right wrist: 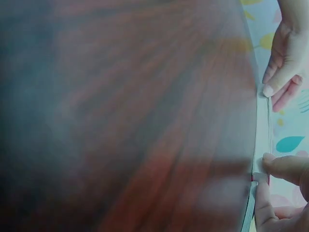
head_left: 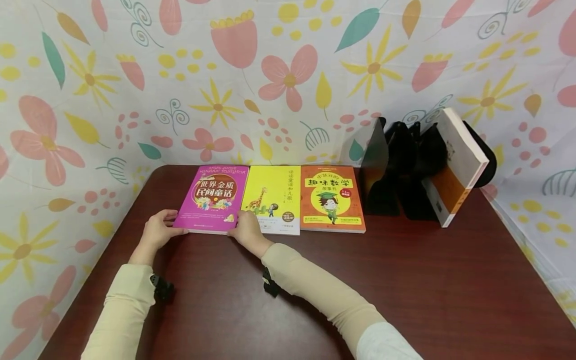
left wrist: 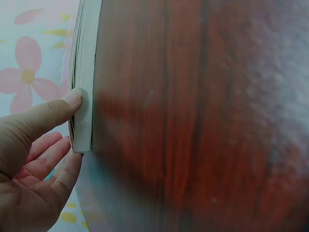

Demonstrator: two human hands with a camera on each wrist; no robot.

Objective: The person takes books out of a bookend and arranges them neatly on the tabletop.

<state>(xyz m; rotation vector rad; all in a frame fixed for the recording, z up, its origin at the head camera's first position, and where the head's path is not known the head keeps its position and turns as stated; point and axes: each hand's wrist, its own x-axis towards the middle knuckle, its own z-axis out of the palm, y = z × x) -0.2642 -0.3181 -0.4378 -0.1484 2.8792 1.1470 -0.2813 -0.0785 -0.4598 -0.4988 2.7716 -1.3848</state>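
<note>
A purple book (head_left: 210, 197) lies face up at the left end of a row of books on the table. My left hand (head_left: 157, 229) holds its near left corner, the thumb against the page edge and the fingers along the left side. At the near right corner, my right hand (head_left: 249, 231) grips the same book, covering part of the yellow book (head_left: 274, 195) beside it. The left wrist view shows the left thumb (left wrist: 72, 98) pressed on the book's page edge (left wrist: 87, 116). Both hands appear along that edge (right wrist: 262, 130) in the right wrist view.
An orange book (head_left: 333, 200) lies right of the yellow one. Farther right stands a black bookend rack (head_left: 405, 165), with a white-and-orange book (head_left: 461, 155) leaning in it. A flowered cloth (head_left: 288, 80) hangs behind the dark red table (head_left: 427, 290).
</note>
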